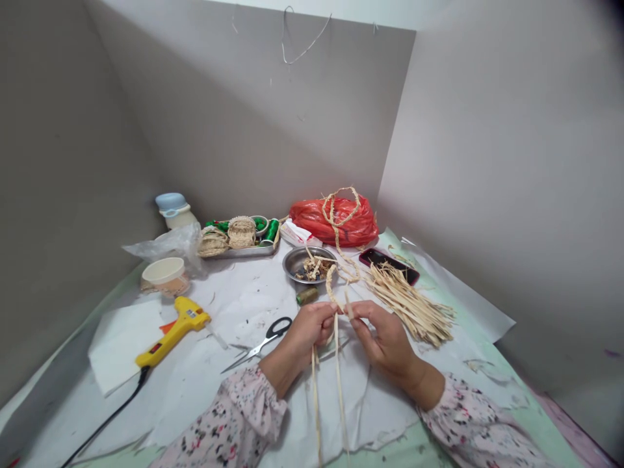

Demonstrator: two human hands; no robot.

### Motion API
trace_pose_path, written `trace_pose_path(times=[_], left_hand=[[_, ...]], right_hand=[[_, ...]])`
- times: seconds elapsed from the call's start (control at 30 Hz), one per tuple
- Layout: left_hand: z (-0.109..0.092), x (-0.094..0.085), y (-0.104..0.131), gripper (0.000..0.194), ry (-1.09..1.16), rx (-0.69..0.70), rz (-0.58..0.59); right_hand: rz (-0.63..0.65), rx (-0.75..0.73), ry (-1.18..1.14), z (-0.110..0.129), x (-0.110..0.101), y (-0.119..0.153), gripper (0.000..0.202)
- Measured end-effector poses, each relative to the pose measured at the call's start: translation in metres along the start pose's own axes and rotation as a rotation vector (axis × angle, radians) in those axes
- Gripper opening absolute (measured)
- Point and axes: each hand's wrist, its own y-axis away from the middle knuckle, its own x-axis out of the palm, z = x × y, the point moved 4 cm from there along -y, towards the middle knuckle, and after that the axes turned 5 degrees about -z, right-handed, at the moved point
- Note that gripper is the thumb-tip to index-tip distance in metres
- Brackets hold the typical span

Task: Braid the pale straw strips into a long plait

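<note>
My left hand (312, 325) is closed on the near end of a pale straw braid (330, 286), with loose strands hanging below it toward the table's front. Close beside it, my right hand (385, 335) pinches a straw strand (348, 304) between thumb and fingers. From my hands the braid runs back past a metal bowl (287, 268) and loops over a red plastic bag (307, 220). A bundle of cut straw (414, 302) lies to the right of the bowl.
Scissors (258, 346) lie left of my left hand, and a yellow glue gun (170, 335) with its cord is farther left. A phone (377, 257) lies partly under the straw. Behind are a paper cup (166, 276), a tray (234, 252) and a lidded bottle (174, 211).
</note>
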Motion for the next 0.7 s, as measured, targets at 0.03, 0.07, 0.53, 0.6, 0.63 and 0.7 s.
trace_pose_path(times=[0.03,0.07,0.53,0.6,0.63,0.7], left_hand=[[0.0,0.0,0.0,0.031,0.006,0.004,0.003],[0.0,0.0,0.0,0.034,0.01,0.009,0.01],[0.001,0.002,-0.001,0.031,-0.007,0.005,0.057],[0.001,0.002,-0.001,0.032,-0.012,0.008,0.042],[0.001,0.002,-0.001,0.033,-0.017,0.01,0.032],[0.001,0.003,-0.001,0.036,-0.032,0.011,0.014]], right_hand=[[0.018,-0.022,0.014,0.001,0.001,0.0,0.022],[0.039,-0.039,0.028,0.002,0.002,0.001,0.023],[0.15,-0.101,0.024,0.012,0.009,0.002,0.025],[0.17,-0.11,0.008,0.014,0.009,0.001,0.024],[0.17,-0.116,0.0,0.015,0.009,0.001,0.024],[0.124,-0.111,0.0,0.014,0.007,0.001,0.025]])
